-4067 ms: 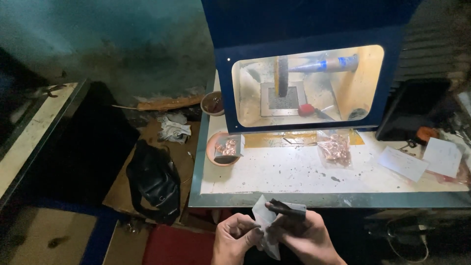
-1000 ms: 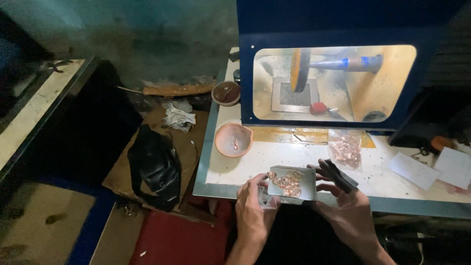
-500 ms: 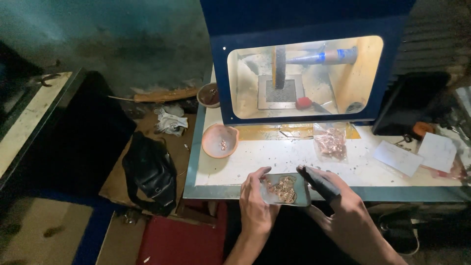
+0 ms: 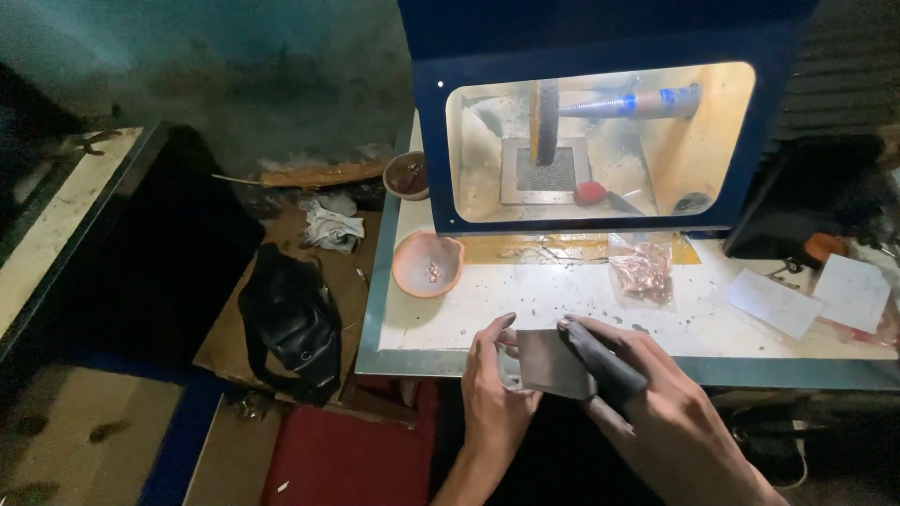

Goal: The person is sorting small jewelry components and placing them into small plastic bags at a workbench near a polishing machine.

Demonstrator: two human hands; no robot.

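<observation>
My left hand (image 4: 492,394) pinches the left edge of a small clear plastic bag (image 4: 553,364), held flat just over the near edge of the white worktable (image 4: 562,300). My right hand (image 4: 656,403) grips the bag's right side, and its index finger wears a dark rubber finger cover (image 4: 600,361) that lies across the bag. The bag looks dark from this angle and what is inside cannot be seen. A second clear bag of coppery small parts (image 4: 641,270) lies on the table beyond my hands.
A shallow orange bowl (image 4: 427,264) with a few small pieces sits at the table's left. A blue cabinet with a lit window (image 4: 600,141) stands behind. White paper slips (image 4: 797,295) lie at right. A black bag (image 4: 291,323) rests on the floor.
The bag has been tilted so its coppery contents no longer show, and both hands have come slightly nearer to me at the table's edge.
</observation>
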